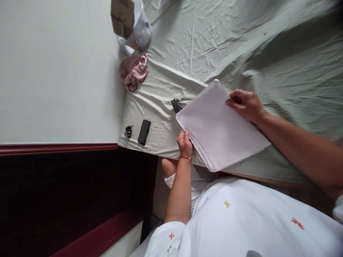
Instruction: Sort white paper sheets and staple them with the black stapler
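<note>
A stack of white paper sheets [219, 125] is held tilted over the near edge of the cloth-covered table. My left hand [184, 143], with a red string bracelet at the wrist, grips the stack's left edge, thumb on top. On the far right edge, my right hand [248, 104] pinches the paper between thumb and fingers. The sheets are slightly fanned along the lower left side. Partly hidden behind the stack's left corner lies a black object [176, 105], perhaps a stapler; its kind is unclear.
A black phone [144, 132] and a bunch of keys [128, 131] lie on the pale green cloth [163, 89] to the left. Farther back, by the wall, are a crumpled pink cloth [135, 73], a clear plastic bag [143, 34] and a cardboard box [122, 18].
</note>
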A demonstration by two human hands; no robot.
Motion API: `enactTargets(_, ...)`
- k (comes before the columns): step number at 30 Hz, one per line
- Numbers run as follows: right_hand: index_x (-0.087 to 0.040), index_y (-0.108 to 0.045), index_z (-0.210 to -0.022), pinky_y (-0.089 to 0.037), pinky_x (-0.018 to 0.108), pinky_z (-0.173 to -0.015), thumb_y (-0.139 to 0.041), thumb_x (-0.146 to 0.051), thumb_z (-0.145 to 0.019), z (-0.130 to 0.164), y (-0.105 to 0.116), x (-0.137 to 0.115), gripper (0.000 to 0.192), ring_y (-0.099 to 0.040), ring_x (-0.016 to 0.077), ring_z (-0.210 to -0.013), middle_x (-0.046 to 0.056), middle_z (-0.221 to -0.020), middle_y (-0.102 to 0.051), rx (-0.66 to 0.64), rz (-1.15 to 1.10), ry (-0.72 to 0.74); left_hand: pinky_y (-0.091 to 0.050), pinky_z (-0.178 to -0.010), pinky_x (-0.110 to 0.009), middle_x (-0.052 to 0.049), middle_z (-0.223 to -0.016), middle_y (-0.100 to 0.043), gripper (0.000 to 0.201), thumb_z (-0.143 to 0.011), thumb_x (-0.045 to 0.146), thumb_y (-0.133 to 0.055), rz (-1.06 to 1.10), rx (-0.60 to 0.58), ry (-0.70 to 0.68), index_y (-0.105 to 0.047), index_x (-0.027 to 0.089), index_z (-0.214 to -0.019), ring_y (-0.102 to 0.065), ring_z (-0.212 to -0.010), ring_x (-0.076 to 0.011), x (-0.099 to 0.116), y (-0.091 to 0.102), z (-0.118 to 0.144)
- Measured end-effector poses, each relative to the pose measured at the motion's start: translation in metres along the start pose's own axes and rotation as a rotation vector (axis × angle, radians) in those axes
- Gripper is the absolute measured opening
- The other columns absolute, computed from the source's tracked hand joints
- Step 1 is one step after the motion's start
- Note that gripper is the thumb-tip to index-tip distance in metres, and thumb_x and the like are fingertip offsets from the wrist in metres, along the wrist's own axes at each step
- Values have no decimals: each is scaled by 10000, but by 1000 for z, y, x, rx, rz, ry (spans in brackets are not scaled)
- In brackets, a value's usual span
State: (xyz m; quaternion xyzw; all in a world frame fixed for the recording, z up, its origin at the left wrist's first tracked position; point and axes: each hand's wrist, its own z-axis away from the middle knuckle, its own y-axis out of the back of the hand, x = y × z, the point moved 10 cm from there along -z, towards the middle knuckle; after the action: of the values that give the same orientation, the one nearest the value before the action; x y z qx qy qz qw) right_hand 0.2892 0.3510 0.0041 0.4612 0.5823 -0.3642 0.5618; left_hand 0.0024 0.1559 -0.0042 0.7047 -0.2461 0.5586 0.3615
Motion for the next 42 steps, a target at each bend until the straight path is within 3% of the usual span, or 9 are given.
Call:
enactTargets(5, -284, -701, -795, -441, 380, -618, -815, -482, -802, 0, 9, -5, 229, -556, 214, -701, 36, -775, -679, 77, 15, -2, -306, -631, -274, 57, -660, -343, 592, -947, 650, -709, 4, 28, -1, -429, 215, -660, -304, -640, -118, 4, 1, 1)
enactTargets(12, -283, -694, -765, -404, 372, -594, -818, -469, -809, -1, 4, -6, 227, -529, 203, -659, 19, -693, -584, 6, -14, 12, -314, -614, -261, 57, -655, -364, 592, -935, 689, -699, 6, 9, 29, -458, 215, -676, -324, -630, -116, 3, -1, 2)
enactTargets(21, -287, -709, -799, -434, 369, -562, -826, -612, -794, 1, -4, -5, 345, -560, 221, -694, 33, -729, -619, -74, -64, -10, -404, -666, -256, 44, -685, -431, 561, -912, 691, -711, 16, 11, 54, -496, 217, -703, -411, -667, -124, 1, 0, 2)
enactTargets(29, -280, -714, -810, -427, 354, -544, -831, -598, -809, 1, -6, -3, 339, -551, 205, -675, 27, -718, -598, -84, -82, 1, -467, -700, -277, 21, -704, -504, 524, -897, 681, -726, 48, 26, 103, -544, 219, -728, -517, -720, -151, -2, 0, 3)
enactTargets(36, -277, -710, -805, -425, 355, -555, -826, -593, -791, 0, -7, -2, 337, -536, 207, -678, 26, -724, -615, -92, -72, -5, -436, -693, -269, 33, -700, -463, 534, -905, 685, -717, 48, 17, 96, -528, 218, -726, -470, -698, -138, -6, 0, 3)
enactTargets(42, -283, -718, -809, -411, 372, -597, -806, -544, -810, 1, -6, -6, 276, -529, 202, -667, 25, -736, -608, -76, -67, 11, -367, -659, -263, 48, -671, -389, 580, -918, 692, -710, -3, 10, 37, -475, 217, -681, -369, -661, -124, 3, 0, 3)
